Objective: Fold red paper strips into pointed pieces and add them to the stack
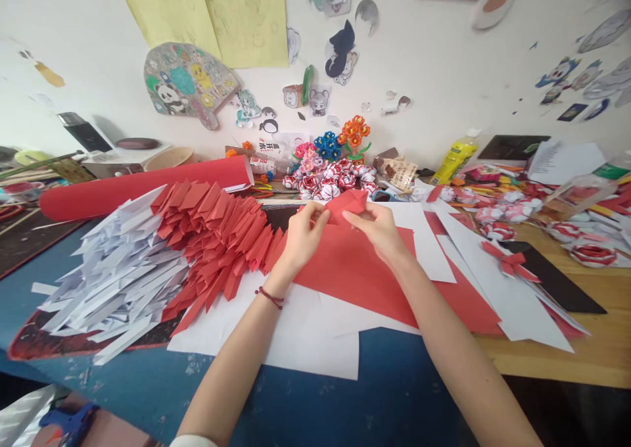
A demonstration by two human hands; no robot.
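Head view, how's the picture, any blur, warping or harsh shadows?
In the head view, light is soft, with a faint shadow on the wall beside the black device; also in the head view, the left hand, right hand and folded red paper look fairly clear; toward the head view's lower-left corner, the blue tool looks softer.

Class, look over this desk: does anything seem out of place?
Mostly the white paper strips: they sprawl in a loose heap, one poking over the front edge of the dark mat, while the red folded pieces beside them line up more evenly.
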